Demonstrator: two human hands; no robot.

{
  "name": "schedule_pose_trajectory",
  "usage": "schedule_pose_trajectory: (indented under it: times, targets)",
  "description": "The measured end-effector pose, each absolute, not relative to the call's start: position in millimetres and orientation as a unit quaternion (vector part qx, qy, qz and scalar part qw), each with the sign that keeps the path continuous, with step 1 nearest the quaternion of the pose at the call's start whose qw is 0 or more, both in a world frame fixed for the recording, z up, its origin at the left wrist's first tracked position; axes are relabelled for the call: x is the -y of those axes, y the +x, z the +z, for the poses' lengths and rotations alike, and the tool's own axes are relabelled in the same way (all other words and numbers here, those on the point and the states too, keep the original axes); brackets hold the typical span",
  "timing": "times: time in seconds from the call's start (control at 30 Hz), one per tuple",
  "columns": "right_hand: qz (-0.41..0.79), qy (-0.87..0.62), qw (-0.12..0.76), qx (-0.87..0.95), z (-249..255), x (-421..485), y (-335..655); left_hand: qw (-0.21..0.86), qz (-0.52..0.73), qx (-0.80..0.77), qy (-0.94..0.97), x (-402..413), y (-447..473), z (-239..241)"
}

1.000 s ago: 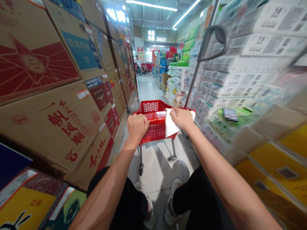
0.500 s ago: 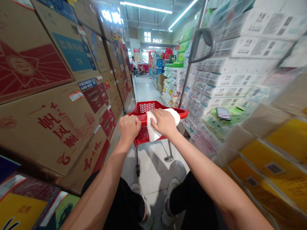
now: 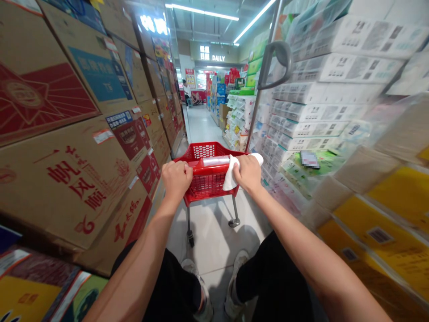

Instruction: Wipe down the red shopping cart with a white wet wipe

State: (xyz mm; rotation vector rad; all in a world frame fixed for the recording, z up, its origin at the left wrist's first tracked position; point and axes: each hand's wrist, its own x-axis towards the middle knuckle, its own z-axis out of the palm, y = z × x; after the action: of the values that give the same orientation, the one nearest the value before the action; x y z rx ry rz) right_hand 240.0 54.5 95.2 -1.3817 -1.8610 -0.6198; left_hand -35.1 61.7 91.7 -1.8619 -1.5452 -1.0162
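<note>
A red shopping cart with a perforated plastic basket stands right in front of my legs. My left hand is closed around the left end of its handle. Over the right end of that handle lies a white cloth, and my right hand grips it there, pressing it round the bar. Between my two hands the bare bar and a shiny clear strip on its top show. The cloth's loose corner hangs down on the near side. Part of the cloth is hidden under my right hand.
Stacked cardboard cartons rise close on the left. On the right stand wrapped white tissue packs and yellow packs. A metal pole with a grey loop handle rises beyond the cart. A person sits far down the aisle.
My right hand has slid the white cloth rightward along the handle, uncovering the bar's middle. My left hand keeps its hold at the left end.
</note>
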Motion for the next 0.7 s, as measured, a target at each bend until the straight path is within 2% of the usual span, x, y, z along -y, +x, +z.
schedule_pose_trajectory:
  times: [0.1,0.37,0.53,0.7]
  targets:
    - [-0.246,-0.532,0.340,0.736,96.8,-52.4,239.7,0.259,-0.356,0.558,-0.704,-60.7,-42.3,91.6]
    - [-0.210,-0.583,0.207,0.757,125.1,-63.4,265.7,0.244,-0.333,0.542,-0.733,-69.0,-63.4,93.9]
    - [-0.215,-0.591,0.217,0.747,128.0,-37.3,234.6,0.238,-0.407,0.571,-0.672,-60.4,-66.7,95.8]
    - [-0.188,-0.579,0.249,0.753,127.4,-5.8,205.5,0.202,-0.471,0.550,-0.659,-31.0,-26.1,99.2]
